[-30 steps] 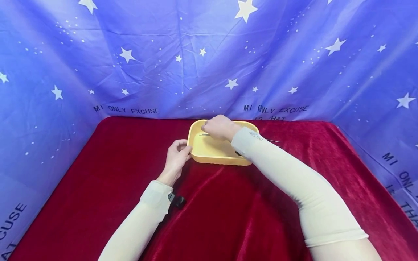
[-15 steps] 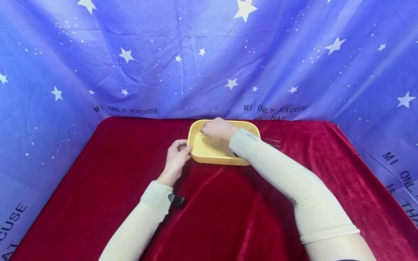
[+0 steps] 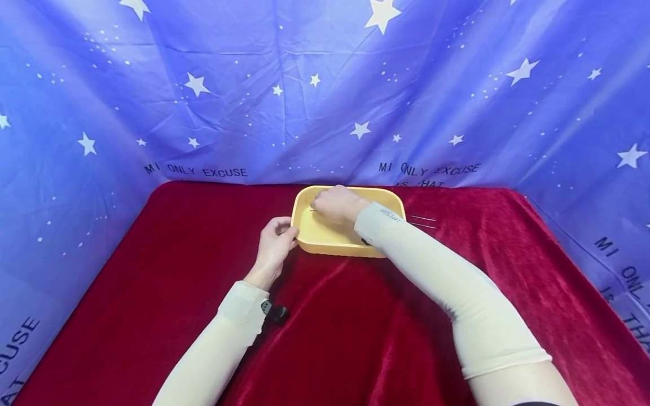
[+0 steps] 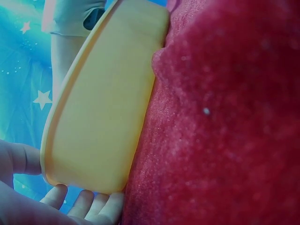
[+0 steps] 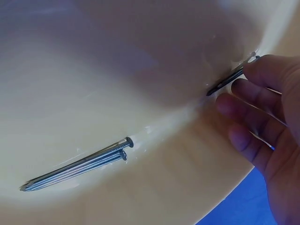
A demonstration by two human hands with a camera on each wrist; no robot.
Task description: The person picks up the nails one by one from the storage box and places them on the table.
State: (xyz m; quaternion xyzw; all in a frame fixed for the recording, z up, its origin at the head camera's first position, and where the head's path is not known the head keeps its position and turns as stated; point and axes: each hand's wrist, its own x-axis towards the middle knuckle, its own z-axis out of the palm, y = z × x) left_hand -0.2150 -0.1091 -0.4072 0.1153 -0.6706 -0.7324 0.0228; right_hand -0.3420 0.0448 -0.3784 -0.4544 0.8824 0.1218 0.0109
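A yellow tray (image 3: 335,249) stands on the red cloth. My left hand (image 3: 274,248) holds its left end, thumb at the rim and fingers against the outer wall, as the left wrist view shows. Inside the tray is my right hand (image 3: 337,204). In the right wrist view, that hand's thumb and forefinger pinch a dark metal nail (image 5: 225,83) near its head, low by the tray wall. A second nail may lie against it; I cannot tell. Apart from the fingers, a small bundle of nails (image 5: 77,166) lies side by side on the tray floor, heads toward the hand.
Two more thin nails (image 3: 424,222) lie on the red cloth (image 3: 325,327) just right of the tray. A blue curtain with white stars (image 3: 304,124) hangs close behind the tray and along both sides.
My right hand has come down slightly in the tray and its forearm has shifted left. Two nails on the cloth now show beyond the sleeve. The left hand and tray stay put.
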